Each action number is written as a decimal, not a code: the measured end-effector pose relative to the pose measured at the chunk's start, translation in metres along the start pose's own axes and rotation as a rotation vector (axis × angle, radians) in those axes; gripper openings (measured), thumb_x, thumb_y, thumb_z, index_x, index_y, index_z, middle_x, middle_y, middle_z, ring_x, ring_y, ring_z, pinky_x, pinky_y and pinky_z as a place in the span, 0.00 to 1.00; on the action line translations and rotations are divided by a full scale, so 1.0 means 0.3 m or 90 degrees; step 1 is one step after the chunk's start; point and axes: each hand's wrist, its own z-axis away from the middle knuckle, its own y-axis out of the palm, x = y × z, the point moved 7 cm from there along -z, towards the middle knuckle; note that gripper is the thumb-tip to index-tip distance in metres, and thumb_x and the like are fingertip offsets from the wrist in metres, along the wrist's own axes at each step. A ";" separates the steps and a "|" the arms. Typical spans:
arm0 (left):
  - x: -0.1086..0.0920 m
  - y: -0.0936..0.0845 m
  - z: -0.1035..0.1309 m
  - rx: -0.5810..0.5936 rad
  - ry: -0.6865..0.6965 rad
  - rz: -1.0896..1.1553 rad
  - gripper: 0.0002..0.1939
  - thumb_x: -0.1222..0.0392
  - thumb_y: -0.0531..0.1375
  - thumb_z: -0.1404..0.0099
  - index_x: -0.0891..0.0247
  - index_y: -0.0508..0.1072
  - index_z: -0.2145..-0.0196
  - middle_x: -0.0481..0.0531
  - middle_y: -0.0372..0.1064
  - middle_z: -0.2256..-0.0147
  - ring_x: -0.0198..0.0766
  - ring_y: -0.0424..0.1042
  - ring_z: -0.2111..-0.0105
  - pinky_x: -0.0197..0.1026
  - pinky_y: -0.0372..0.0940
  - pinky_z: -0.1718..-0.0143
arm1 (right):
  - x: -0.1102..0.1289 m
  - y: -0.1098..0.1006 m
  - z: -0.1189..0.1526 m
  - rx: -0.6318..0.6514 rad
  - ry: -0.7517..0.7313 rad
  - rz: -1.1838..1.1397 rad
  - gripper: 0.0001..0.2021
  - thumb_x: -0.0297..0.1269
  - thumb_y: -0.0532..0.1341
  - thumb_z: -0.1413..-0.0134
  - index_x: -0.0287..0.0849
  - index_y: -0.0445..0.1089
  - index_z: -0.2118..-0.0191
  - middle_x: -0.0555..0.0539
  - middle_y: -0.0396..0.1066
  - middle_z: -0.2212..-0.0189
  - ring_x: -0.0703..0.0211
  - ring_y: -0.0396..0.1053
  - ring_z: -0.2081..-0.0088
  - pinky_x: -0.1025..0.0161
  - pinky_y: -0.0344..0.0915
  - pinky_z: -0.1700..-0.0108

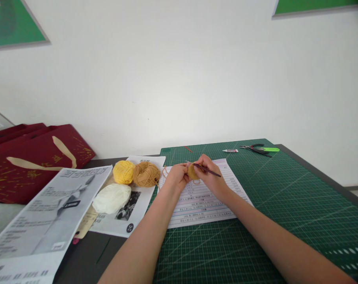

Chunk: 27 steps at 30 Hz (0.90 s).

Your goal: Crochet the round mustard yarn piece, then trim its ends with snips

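My left hand (178,176) pinches a small tan crochet piece (192,172) above a printed sheet (202,209). In my right hand (210,173) is a crochet hook (210,170) with a dark handle, its metal tip pointing left at the piece. The two hands nearly meet, and fingers cover part of the work. A strand of tan yarn loops near my left hand towards a tan yarn ball (146,174). Beside that ball lie a yellow yarn ball (123,172) and a white yarn ball (112,198).
A green cutting mat (285,221) covers much of the dark table. Pliers (252,148), a bright green-handled tool (270,149) and a small tube (230,150) lie at its back right. Printed papers (49,213) and dark red gift bags (43,157) stand at left, before a white wall.
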 end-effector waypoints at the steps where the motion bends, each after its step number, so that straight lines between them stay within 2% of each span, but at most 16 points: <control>1: 0.001 -0.001 0.000 -0.003 0.000 0.001 0.17 0.57 0.62 0.30 0.64 0.71 0.46 0.58 0.72 0.49 0.46 0.75 0.56 0.52 0.74 0.58 | -0.005 0.000 -0.001 -0.003 -0.001 -0.003 0.12 0.41 0.61 0.35 0.39 0.71 0.53 0.47 0.75 0.59 0.60 0.74 0.63 0.58 0.74 0.61; 5: 0.010 -0.001 -0.004 -0.012 -0.004 0.002 0.16 0.57 0.62 0.30 0.64 0.72 0.47 0.58 0.72 0.50 0.44 0.76 0.58 0.50 0.74 0.60 | -0.013 0.003 0.003 -0.014 -0.006 -0.013 0.12 0.42 0.61 0.34 0.39 0.71 0.51 0.46 0.75 0.58 0.59 0.74 0.62 0.57 0.74 0.60; 10: 0.024 0.007 -0.013 -0.019 -0.011 0.000 0.17 0.57 0.62 0.30 0.64 0.71 0.46 0.59 0.72 0.49 0.46 0.75 0.56 0.52 0.73 0.58 | 0.000 0.008 0.012 -0.025 -0.018 -0.016 0.12 0.42 0.61 0.34 0.40 0.71 0.51 0.46 0.75 0.57 0.59 0.75 0.61 0.56 0.74 0.59; 17: 0.029 -0.005 -0.019 -0.028 -0.005 0.003 0.17 0.57 0.62 0.30 0.64 0.71 0.46 0.58 0.71 0.48 0.46 0.75 0.56 0.52 0.73 0.57 | 0.019 0.001 0.012 -0.029 -0.033 -0.004 0.11 0.42 0.61 0.34 0.40 0.71 0.53 0.47 0.75 0.60 0.61 0.74 0.64 0.58 0.74 0.61; 22: 0.026 0.003 -0.018 -0.013 -0.013 0.002 0.15 0.57 0.62 0.30 0.64 0.72 0.48 0.57 0.73 0.52 0.43 0.76 0.60 0.48 0.74 0.62 | 0.034 -0.001 0.014 -0.031 -0.042 0.009 0.11 0.42 0.61 0.35 0.39 0.72 0.55 0.47 0.75 0.61 0.61 0.74 0.64 0.58 0.74 0.61; 27: 0.018 0.018 -0.001 0.002 -0.019 -0.002 0.16 0.57 0.62 0.30 0.64 0.72 0.47 0.58 0.72 0.50 0.45 0.76 0.58 0.50 0.74 0.59 | 0.039 -0.006 0.017 -0.043 -0.030 0.025 0.11 0.42 0.61 0.35 0.39 0.72 0.55 0.48 0.74 0.61 0.61 0.73 0.65 0.59 0.73 0.62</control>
